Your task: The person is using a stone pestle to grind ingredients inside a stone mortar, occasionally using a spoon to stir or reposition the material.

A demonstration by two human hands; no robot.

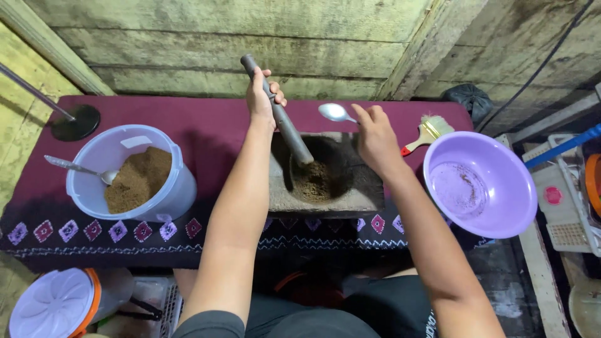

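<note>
- View from the head camera, looking down at a low table covered by a maroon cloth (206, 128) with a patterned lower border.
- The left hand (263, 94) is wrapped tightly around the upper part of a long grey stone pestle (282, 119), which leans away from the person.
- The pestle's lower end rests in the hollow of a square grey stone mortar (328, 178) at the middle of the table, touching a mound of brown ground powder (313, 181).
- The right hand (375, 138) hovers over the mortar's far right edge, fingers pinched around the handle of a shiny metal spoon (335, 112), whose bowl points left, above the mortar's far rim.
- To the left stands a pale blue round plastic tub (169, 188), partly filled with brown granules, with a second metal spoon (81, 169) lying in it.
- To the right, a lilac round plastic bowl (501, 213) overhangs the table edge; it holds only a few brown traces.
- Behind that bowl lies a small brush with a red handle (426, 131) and pale bristles.
- At the lower left, below the table, sits a white round lid on an orange-rimmed container (53, 303).
</note>
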